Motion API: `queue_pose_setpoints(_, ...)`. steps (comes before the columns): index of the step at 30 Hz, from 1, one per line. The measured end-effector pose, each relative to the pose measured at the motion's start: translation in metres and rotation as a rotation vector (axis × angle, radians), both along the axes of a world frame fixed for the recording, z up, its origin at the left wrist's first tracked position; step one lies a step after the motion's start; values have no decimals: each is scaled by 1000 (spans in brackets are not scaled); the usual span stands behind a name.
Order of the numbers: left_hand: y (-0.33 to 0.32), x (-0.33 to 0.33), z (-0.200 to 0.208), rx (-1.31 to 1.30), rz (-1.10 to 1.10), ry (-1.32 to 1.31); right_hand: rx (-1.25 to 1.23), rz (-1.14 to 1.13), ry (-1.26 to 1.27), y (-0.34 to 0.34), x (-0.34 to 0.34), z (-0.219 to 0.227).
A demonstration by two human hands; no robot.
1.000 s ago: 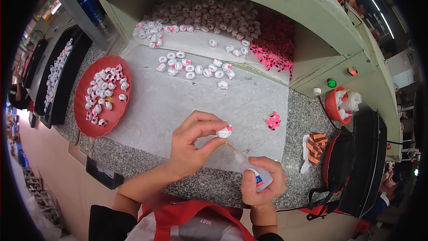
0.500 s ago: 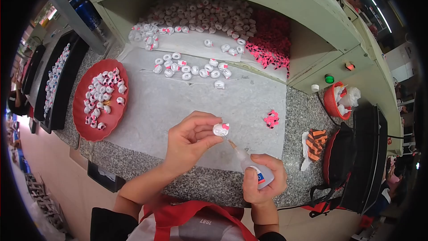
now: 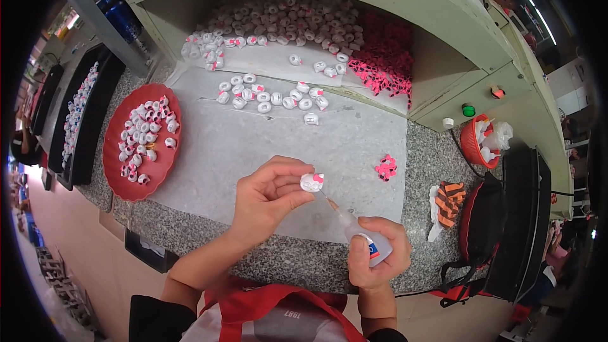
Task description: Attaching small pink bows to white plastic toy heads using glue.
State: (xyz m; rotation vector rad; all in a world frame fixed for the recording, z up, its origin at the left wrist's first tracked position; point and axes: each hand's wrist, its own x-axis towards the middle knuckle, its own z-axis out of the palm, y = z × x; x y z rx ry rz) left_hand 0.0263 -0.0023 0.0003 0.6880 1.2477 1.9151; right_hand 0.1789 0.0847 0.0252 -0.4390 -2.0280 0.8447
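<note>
Between the thumb and fingers of my left hand (image 3: pixel 269 199) is a small white toy head (image 3: pixel 311 182) with a pink patch. My right hand (image 3: pixel 382 256) is wrapped round a clear squeeze glue bottle (image 3: pixel 369 244) with a blue and red label. The bottle's thin needle tip (image 3: pixel 326 199) points up and left at the toy head, right by its lower edge; whether it touches, I cannot tell. Beyond my hands, several similar white pieces (image 3: pixel 265 107) lie on the white paper sheet (image 3: pixel 209 152). A small cluster of pink pieces (image 3: pixel 385 168) rests to the right.
At the left stands a red scalloped tray (image 3: pixel 113 171) with finished-looking white heads. A green cabinet (image 3: pixel 443 82) holds heaps of white heads (image 3: pixel 291 19) and pink pieces (image 3: pixel 380 76). To the right are a red basket (image 3: pixel 470 145), an orange-and-black striped cloth (image 3: pixel 450 202) and a black bag (image 3: pixel 484 221).
The glue bottle and my right hand have shifted slightly right, drawing the needle a little away from the toy head. My left hand has moved slightly left with the head.
</note>
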Motion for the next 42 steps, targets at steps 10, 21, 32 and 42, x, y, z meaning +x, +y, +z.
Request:
queue_pose_setpoints(10,1,1,-1,-5,-13,13,-270,-100,12,5,-2,3)
queue_pose_setpoints(21,2,6,-3,-51,-44,-11,-570,-395,-518,102,18,-60)
queue_pose_setpoints(32,6,5,-12,-113,-81,-40,-111,-513,-898,81,-2,-51)
queue_pose_setpoints(42,8,6,-17,-161,-109,-62,-426,-291,-717,99,18,-57)
